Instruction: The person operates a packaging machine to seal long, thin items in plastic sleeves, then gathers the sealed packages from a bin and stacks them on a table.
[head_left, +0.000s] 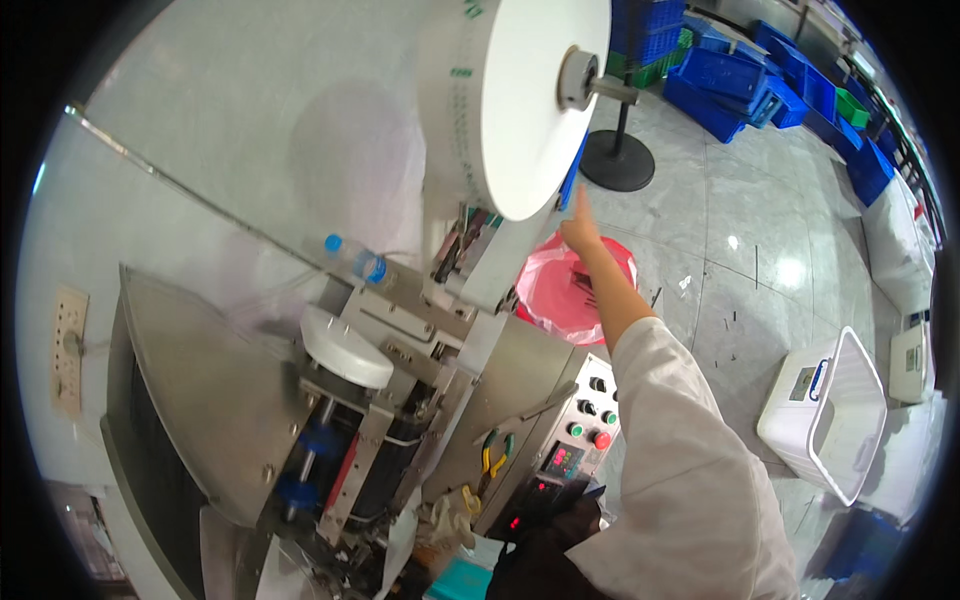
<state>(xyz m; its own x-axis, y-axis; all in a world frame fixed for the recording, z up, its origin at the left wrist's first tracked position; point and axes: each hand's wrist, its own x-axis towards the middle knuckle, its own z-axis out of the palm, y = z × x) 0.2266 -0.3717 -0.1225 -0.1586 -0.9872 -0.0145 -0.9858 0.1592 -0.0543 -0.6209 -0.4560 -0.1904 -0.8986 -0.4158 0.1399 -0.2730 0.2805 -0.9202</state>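
My right hand (583, 229) reaches out past the machine, a finger stretched forward and slightly blurred. Nothing shows in its grasp. Close to its left hangs a large roll of white film (540, 112) with green print, mounted on a metal shaft (615, 91). A thin blue edge (574, 172) shows between the roll and the fingertip; whether the finger touches it I cannot tell. Under the hand and forearm stands a red bin with a pink liner (547, 289), with dark scraps inside. My left hand is out of view.
A packaging machine's control panel (592, 409) with knobs and buttons lies near my sleeve. Green-and-yellow-handled pliers (496, 455) and a water bottle (356, 259) rest on the machine. A white tub (821, 420), a black stand base (616, 161) and blue crates (724, 82) occupy the floor.
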